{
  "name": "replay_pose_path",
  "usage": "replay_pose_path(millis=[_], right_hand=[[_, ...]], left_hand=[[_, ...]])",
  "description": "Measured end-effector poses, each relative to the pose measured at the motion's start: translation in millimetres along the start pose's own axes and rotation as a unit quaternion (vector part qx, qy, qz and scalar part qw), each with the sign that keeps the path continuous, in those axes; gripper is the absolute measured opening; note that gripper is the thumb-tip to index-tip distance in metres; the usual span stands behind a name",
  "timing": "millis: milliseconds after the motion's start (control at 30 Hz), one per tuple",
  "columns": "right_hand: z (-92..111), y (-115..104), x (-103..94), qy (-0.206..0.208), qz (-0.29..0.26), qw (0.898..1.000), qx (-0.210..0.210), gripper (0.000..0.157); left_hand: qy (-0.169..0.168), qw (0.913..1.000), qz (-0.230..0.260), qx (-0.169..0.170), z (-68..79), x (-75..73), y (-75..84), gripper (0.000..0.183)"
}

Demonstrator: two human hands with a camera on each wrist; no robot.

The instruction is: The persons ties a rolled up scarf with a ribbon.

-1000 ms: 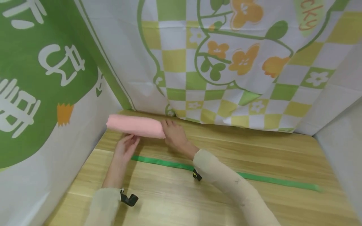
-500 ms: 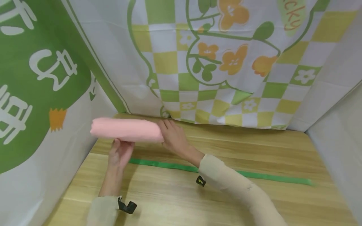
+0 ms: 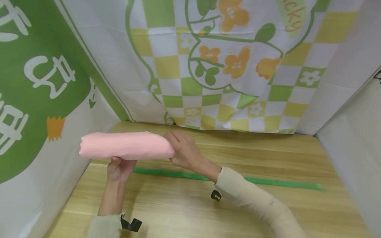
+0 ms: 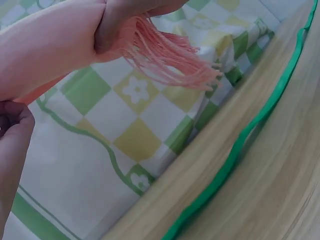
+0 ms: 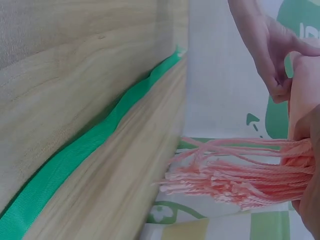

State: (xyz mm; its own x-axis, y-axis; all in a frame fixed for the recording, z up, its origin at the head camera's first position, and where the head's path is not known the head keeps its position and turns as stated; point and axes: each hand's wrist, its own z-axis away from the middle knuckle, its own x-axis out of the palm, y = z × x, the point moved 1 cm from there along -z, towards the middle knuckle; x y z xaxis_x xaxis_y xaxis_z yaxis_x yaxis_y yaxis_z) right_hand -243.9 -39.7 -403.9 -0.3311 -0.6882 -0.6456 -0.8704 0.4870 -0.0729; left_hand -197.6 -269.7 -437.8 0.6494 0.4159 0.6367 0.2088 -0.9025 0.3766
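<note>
Pink fringed cloth roll (image 3: 126, 145), lower in the head view than before, clamped by left fingers (image 5: 279, 91) and right fingers (image 3: 176, 138)

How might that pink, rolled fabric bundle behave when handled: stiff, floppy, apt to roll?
The pink, rolled fabric bundle is probably fairly firm, since one end juts past the left hand without obvious droop. Its pink, stringy fringe would likely flop: the strands splay loosely. Being rounded, it might roll if set down and pushed.

My head view looks forward, down over the wooden tabletop (image 3: 178, 211); both wrist views, close and tilted, share the pink fringe (image 5: 235, 181).
</note>
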Motion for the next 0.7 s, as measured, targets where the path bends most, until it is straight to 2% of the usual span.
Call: replay_pose_path(millis=[133,300,367,467,567,700], right_hand=[[2,-1,-9.4,0.001,-0.014,1.0,0.009,0.052],[7,-2,-21.7,0.008,-0.017,1.0,0.014,0.055],[10,-4,-26.3,0.006,-0.017,1.0,0.017,0.055],[13,-7,-32.8,-0.005,-0.027,0.999,0.031,0.054],[17,-10,-39.4,-0.018,-0.047,0.997,0.054,0.051],[25,-15,-50.2,-0.04,-0.081,0.991,0.098,0.049]], left_hand=[[0.033,0.9994,-0.01,0.003,-1.5,13.2,-3.6,0.028],[0.091,0.9957,-0.016,0.0,-2.0,30.9,-12.4,0.028],[0.11,0.9937,-0.021,0.009,-1.4,36.9,-15.3,0.03],[0.12,0.9914,-0.036,0.037,-5.0,44.6,-18.2,0.041],[0.113,0.9899,-0.063,0.059,-12.8,51.9,-21.0,0.055],[0.096,0.9901,-0.083,0.061,-23.2,63.3,-30.0,0.061]])
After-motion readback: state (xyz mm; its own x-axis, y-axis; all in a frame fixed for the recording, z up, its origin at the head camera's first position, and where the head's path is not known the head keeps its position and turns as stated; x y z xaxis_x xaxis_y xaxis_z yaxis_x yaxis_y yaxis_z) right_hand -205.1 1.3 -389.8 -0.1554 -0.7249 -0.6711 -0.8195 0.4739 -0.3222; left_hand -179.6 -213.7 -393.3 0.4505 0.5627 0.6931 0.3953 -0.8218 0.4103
